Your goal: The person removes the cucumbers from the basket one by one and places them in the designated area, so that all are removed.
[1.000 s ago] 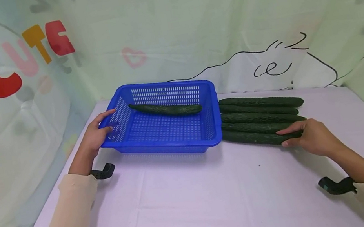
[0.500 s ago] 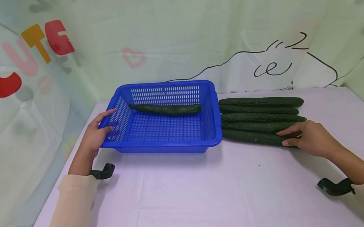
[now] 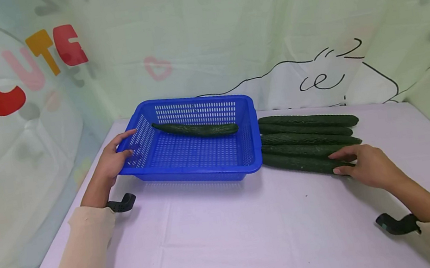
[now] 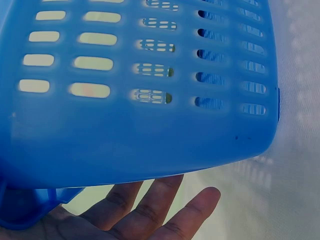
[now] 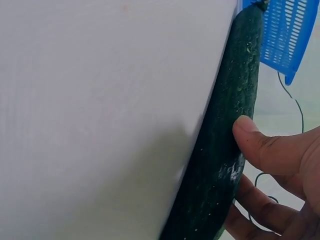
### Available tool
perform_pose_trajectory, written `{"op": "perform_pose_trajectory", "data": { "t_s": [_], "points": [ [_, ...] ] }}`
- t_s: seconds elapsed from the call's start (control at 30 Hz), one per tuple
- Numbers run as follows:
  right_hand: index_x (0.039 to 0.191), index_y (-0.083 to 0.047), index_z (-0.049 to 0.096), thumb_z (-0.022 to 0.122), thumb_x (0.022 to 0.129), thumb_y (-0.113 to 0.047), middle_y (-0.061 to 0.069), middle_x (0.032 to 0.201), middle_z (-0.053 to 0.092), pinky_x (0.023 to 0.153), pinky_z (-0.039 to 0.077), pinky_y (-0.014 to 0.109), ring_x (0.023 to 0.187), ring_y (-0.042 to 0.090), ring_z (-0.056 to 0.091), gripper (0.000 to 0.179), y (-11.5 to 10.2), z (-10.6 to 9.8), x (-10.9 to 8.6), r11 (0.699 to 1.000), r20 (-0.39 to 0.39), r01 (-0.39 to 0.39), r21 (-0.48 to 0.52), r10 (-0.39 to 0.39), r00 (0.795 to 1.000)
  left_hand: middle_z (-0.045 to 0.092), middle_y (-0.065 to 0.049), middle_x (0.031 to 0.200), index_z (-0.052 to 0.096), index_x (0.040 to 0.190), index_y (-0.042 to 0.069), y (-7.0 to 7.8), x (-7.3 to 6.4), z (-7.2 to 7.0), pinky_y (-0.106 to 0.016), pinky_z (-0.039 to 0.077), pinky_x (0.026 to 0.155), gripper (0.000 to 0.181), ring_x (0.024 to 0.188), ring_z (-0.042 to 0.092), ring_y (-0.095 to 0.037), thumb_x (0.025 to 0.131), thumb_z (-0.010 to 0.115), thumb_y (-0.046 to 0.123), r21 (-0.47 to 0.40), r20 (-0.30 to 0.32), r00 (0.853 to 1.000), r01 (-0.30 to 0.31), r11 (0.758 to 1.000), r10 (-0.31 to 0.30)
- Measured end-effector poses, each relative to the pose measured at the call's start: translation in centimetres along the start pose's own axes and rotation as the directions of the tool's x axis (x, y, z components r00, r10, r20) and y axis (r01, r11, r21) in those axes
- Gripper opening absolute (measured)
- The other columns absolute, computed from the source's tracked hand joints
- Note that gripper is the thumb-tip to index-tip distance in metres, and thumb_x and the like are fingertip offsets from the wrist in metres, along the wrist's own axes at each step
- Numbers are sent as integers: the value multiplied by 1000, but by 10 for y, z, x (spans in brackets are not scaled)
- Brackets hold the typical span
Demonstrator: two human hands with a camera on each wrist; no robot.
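Observation:
In the head view, my left hand [image 3: 110,161] holds the left rim of a blue plastic basket [image 3: 200,174], with thumb and a finger over the edge. Some of its fingers [image 4: 162,200] show beside the basket's slotted wall in the left wrist view. One long dark green cucumber [image 3: 197,129] lies inside, near the back wall. My right hand [image 3: 372,165] pinches the right part of the front cucumber [image 3: 300,164], thumb on its near side. That cucumber lies on the table at a slight angle, its left end beside the basket; the right wrist view shows the thumb [image 5: 255,140] pressing its skin.
Several more cucumbers [image 3: 308,121] lie side by side behind the held one, right of the basket. A pale cloth covers the table [image 3: 231,239]. Printed curtains [image 3: 198,29] close off the back and both sides.
My right hand has shifted slightly toward me, and the right end of the front cucumber has swung away from the others. The left hand and basket have stayed put.

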State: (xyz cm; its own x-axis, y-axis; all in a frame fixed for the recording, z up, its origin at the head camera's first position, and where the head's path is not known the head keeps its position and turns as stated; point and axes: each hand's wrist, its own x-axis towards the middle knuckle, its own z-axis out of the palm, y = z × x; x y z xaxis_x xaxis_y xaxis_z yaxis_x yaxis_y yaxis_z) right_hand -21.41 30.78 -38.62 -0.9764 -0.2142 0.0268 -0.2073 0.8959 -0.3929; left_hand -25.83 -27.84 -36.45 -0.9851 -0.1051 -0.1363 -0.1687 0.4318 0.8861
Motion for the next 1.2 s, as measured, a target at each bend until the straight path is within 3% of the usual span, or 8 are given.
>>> {"op": "perform_pose_trajectory", "data": {
  "t_s": [0.13,0.37,0.63,0.73,0.9,1.2],
  "points": [
    [116,-6,71,76,82,-21,26,115,67,68,50,33,106,45,62,37,-5,-2,-1,1000,-6,6,-1,-6,1000,11,-13,166,35,153,29,0,-1,-1,-66,29,113,62,147,23,-47,98,40,2,-2,-2,1000,2,1000,-2],
    [114,-6,72,77,84,-24,26,121,63,75,54,52,105,45,62,36,-28,-5,-4,996,-79,86,21,-85,993,12,-13,166,37,152,27,0,-1,-3,-66,27,114,61,148,22,-46,97,41,1,6,-8,1000,-14,1000,14],
    [110,-11,73,76,85,-20,13,110,67,73,50,43,99,32,62,27,-78,-19,7,963,-171,269,-16,-267,948,13,-14,166,37,152,27,-1,-2,-5,-65,27,114,61,148,23,-46,97,41,1,0,-15,1000,-7,1000,7],
    [110,-14,73,76,86,-20,13,112,68,79,52,48,102,32,63,25,-101,-27,19,951,-156,308,-16,-307,939,13,-15,166,37,152,26,-1,-3,-6,-65,27,114,61,148,23,-46,97,41,1,3,-17,1000,-4,1000,4],
    [115,-11,72,73,89,-21,15,118,67,90,51,53,111,35,61,28,-142,-39,48,942,-48,335,-18,-336,941,12,-14,166,37,152,26,0,-4,-5,-66,28,114,61,148,22,-47,96,41,1,11,-23,1000,-3,1000,4],
    [111,-7,74,76,85,-19,15,112,69,90,52,50,108,34,61,29,-186,-16,115,879,12,472,-70,-473,881,13,-14,166,38,152,26,1,-2,-2,-66,26,115,61,149,20,-45,97,42,1,0,-15,1000,-11,1000,11]
  ]
}}
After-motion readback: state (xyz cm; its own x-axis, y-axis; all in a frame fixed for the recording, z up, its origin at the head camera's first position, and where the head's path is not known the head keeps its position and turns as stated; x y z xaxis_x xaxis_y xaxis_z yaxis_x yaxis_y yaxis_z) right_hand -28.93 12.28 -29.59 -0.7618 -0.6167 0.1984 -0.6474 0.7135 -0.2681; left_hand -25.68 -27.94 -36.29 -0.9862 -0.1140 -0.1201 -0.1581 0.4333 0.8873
